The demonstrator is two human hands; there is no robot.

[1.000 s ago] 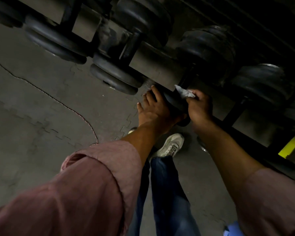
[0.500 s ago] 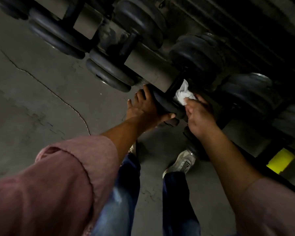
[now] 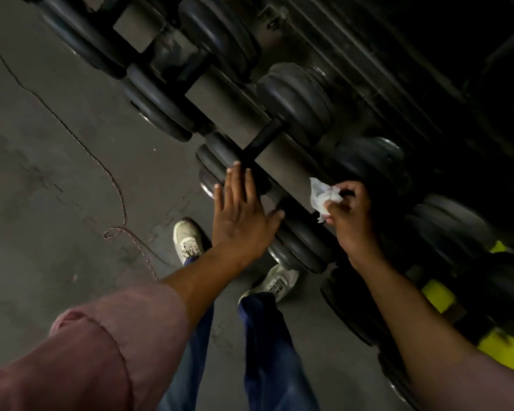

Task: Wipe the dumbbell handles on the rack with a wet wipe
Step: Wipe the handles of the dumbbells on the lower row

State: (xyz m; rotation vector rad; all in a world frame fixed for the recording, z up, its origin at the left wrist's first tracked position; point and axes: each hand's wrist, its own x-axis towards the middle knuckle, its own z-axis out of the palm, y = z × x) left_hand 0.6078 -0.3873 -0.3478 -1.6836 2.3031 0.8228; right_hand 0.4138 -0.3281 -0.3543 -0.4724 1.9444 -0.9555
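Observation:
Black dumbbells lie in a row on a grey metal rack (image 3: 220, 102) that runs diagonally from the upper left to the lower right. My right hand (image 3: 349, 215) pinches a crumpled white wet wipe (image 3: 322, 197) and holds it against the rack rail beside a dark dumbbell handle. My left hand (image 3: 241, 215) is spread flat with its fingers apart, resting on the front weight (image 3: 220, 161) of the neighbouring dumbbell, whose black handle (image 3: 263, 137) shows just above the fingertips. The handle under the wipe is in shadow.
Grey floor lies to the left, crossed by a thin red cord (image 3: 122, 209). My two white shoes (image 3: 187, 241) stand close to the rack's lower weights. Yellow markings (image 3: 436, 295) show at the lower right of the rack.
The view has shifted along the rack. My left hand let go of the weight's edge and now lies flat. My right hand carried the wipe to the right, off the previous handle.

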